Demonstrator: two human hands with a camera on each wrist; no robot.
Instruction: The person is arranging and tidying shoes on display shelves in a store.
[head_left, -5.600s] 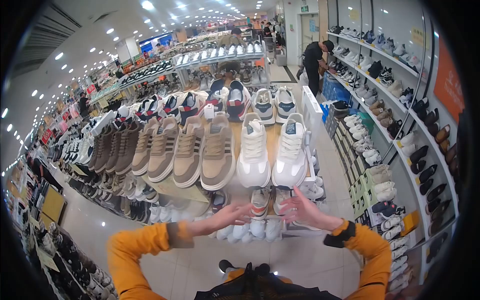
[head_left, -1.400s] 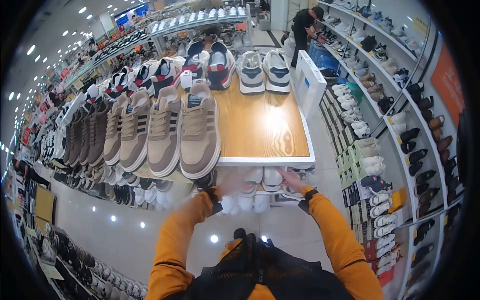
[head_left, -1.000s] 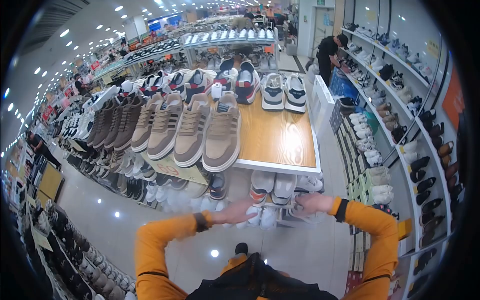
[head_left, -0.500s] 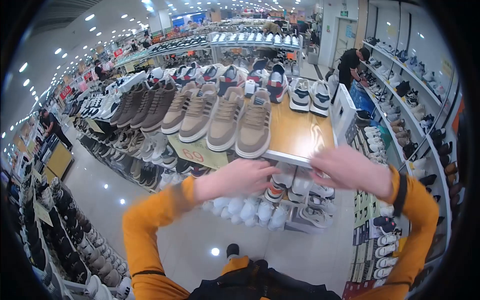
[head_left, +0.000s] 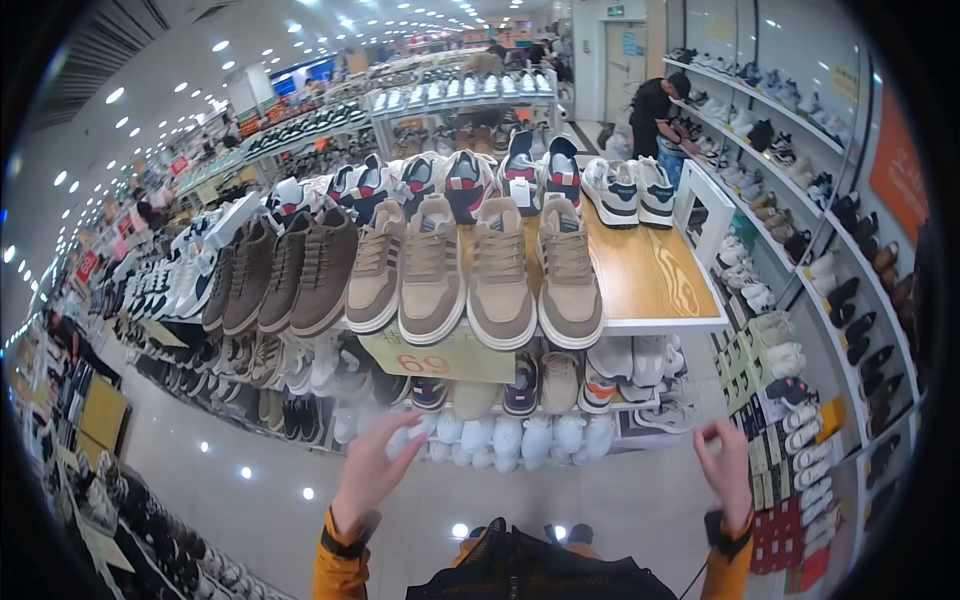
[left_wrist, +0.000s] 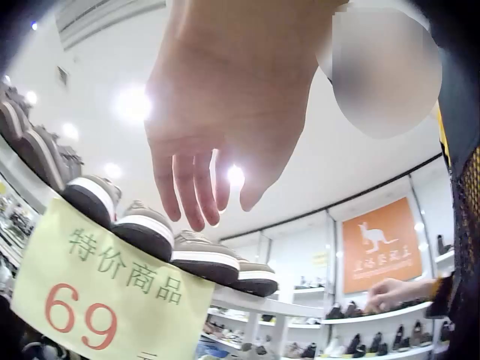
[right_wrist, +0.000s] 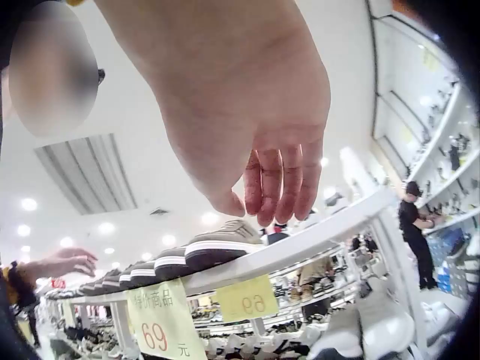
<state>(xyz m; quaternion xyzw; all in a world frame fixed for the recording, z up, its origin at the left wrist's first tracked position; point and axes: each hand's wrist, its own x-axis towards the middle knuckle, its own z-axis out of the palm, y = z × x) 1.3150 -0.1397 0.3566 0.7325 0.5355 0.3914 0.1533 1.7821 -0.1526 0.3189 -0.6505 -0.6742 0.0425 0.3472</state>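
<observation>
Beige sneakers with brown toes [head_left: 500, 285] stand side by side at the front edge of the display table, above a yellow price sign [head_left: 435, 362]. My left hand [head_left: 375, 470] hangs in the air in front of the lower shelf, holding nothing; the left wrist view shows its fingers [left_wrist: 196, 191] extended and relaxed. To the right, my right hand [head_left: 728, 465] is also raised and empty, its fingers loosely bent in the right wrist view [right_wrist: 281, 180]. Neither hand touches a shoe. Bare wood [head_left: 650, 270] shows right of the beige sneakers.
White-and-dark sneakers [head_left: 628, 195] stand at the table's back right beside a white upright panel [head_left: 705, 210]. Covered white shoes [head_left: 535, 437] line the low shelf. A person in black [head_left: 652, 115] bends by the right wall shelves [head_left: 800, 190]. Shoe boxes [head_left: 775, 535] are stacked at right.
The white sneakers seen at the front 5.6 seconds ago are gone from the tabletop. Since half a second ago both hands have drawn back from the table edge and moved apart, and the view has shifted.
</observation>
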